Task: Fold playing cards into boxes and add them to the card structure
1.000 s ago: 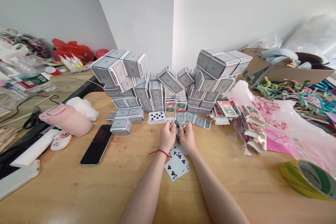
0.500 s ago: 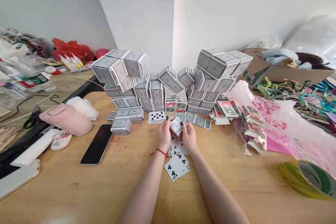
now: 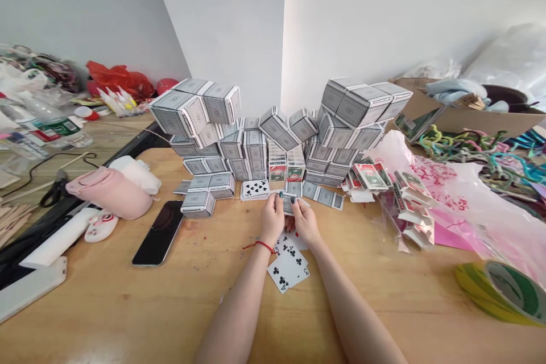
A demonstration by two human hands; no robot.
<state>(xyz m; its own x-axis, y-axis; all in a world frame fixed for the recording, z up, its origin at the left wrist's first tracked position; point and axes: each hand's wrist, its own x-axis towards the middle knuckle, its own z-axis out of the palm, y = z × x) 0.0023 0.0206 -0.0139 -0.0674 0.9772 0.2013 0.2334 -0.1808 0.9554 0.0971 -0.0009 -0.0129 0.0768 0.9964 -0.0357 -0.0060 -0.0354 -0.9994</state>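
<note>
Between my two hands is a grey-backed playing card (image 3: 289, 205), patterned side up. My left hand (image 3: 272, 219) is closed on its left edge, thumb on top. From the other side my right hand (image 3: 305, 222) grips the same card; whether more cards lie beneath it is hidden. Under and in front of my hands, loose face-up cards (image 3: 288, 267), clubs among them, overlap on the wooden table (image 3: 205, 301). Just beyond my left hand lies a stack of cards (image 3: 255, 189) with a spade card on top. Behind stands a structure of folded card blocks (image 3: 253, 151).
To the left are a black phone (image 3: 158, 233), a pink pouch-like object (image 3: 108, 193) and a white roll (image 3: 60, 239). On the right lie opened card boxes (image 3: 412, 205), pink-white plastic (image 3: 460, 182) and a roll of yellow-green tape (image 3: 501, 293). A cardboard box (image 3: 482, 119) stands behind.
The card piece between my hands has turned from tilted to roughly level and looks flatter. My hands have shifted slightly, with both still holding it.
</note>
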